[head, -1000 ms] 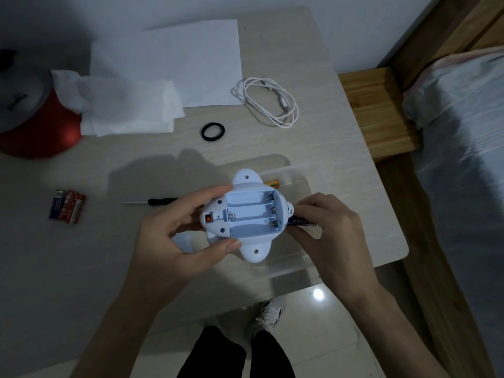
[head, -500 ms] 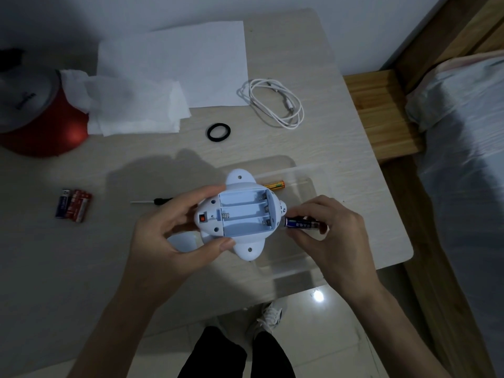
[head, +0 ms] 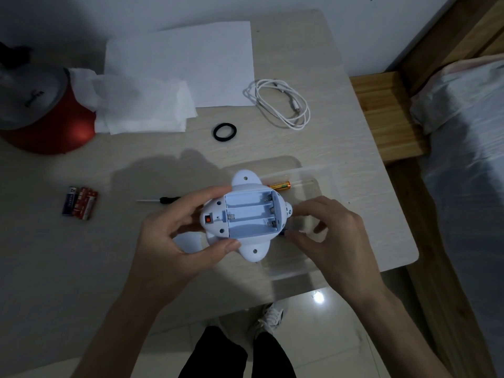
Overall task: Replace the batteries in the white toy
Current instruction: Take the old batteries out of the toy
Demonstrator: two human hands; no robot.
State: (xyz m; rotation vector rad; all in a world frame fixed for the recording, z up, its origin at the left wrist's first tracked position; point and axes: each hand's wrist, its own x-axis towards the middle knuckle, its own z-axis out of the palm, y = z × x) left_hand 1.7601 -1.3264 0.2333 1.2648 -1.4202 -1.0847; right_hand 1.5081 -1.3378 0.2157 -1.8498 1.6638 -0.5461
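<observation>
So the white toy [head: 246,214] is flipped belly-up, held just above the tabletop [head: 341,148] near its front edge, over toward the right side. The left hand [head: 174,241] has it pinched, fingers along the far side and thumb on the near side. The battery bay is open and all three slots are bare, springs and contacts showing. The right hand [head: 327,236] sits right next to the toy's right end, fingertips closed on a dark battery [head: 283,232] that's mostly hidden, only a sliver peeking out. A gold battery [head: 278,185] lies in the clear tray [head: 324,175] just behind the toy. Three more cells, the loose batteries [head: 80,204], sit together toward the left edge, and a small screwdriver [head: 159,199] lies between them and the toy.
</observation>
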